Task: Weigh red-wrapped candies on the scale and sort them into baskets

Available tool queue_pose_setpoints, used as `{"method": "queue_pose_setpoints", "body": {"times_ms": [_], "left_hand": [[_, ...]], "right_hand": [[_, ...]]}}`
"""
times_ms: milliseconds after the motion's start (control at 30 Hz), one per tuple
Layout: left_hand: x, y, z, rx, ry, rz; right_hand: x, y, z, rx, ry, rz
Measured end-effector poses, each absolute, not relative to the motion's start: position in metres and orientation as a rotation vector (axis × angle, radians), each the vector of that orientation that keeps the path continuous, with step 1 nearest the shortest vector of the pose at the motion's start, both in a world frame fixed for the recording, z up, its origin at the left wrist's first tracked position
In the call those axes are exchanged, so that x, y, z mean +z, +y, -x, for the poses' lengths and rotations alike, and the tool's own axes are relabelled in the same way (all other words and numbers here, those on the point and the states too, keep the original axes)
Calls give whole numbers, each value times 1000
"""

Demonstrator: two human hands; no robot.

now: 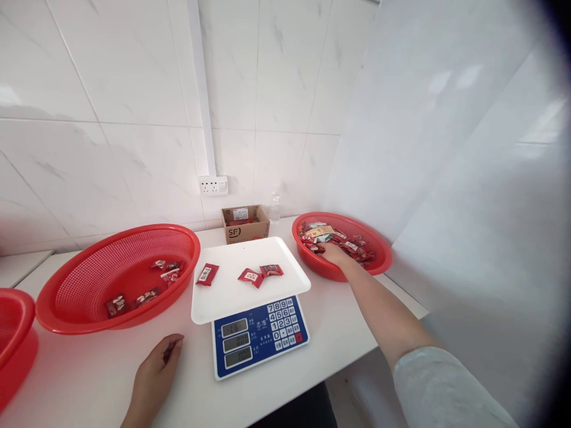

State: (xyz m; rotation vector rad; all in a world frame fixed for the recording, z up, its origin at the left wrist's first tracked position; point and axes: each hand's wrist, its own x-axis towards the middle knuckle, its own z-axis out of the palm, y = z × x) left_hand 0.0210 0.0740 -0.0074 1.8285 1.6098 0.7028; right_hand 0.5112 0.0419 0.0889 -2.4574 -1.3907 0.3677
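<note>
My right hand (333,253) reaches into a red plastic basket (379,252) on the right, among many small red snack packets (357,248). Its fingertips are hidden by the packets, so whether it grips one is unclear. My left hand (157,371) lies on the table left of the scale, fingers curled in, nothing visible in them. Between the hands stands a digital scale (261,336) with a blue keypad panel. On its white tray (232,255) lie three red packets: one at the left (207,274), one near the middle (250,277) and one to its right (272,271).
A larger red basket (57,318) at the left holds several packets (147,296). Part of another red basket (15,315) shows at the left edge. Behind the scale stand a small cardboard box (247,232) and a clear bottle (275,207), near the tiled wall.
</note>
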Motion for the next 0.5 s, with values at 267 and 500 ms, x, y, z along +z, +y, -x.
{"method": "queue_pose_setpoints", "body": {"times_ms": [267, 500], "left_hand": [[-3, 70, -25, 789, 1556, -1858], [-5, 67, -24, 803, 1545, -1869]], "right_hand": [[88, 43, -512, 333, -1401, 2419], [79, 47, -520, 383, -1406, 2426]]}}
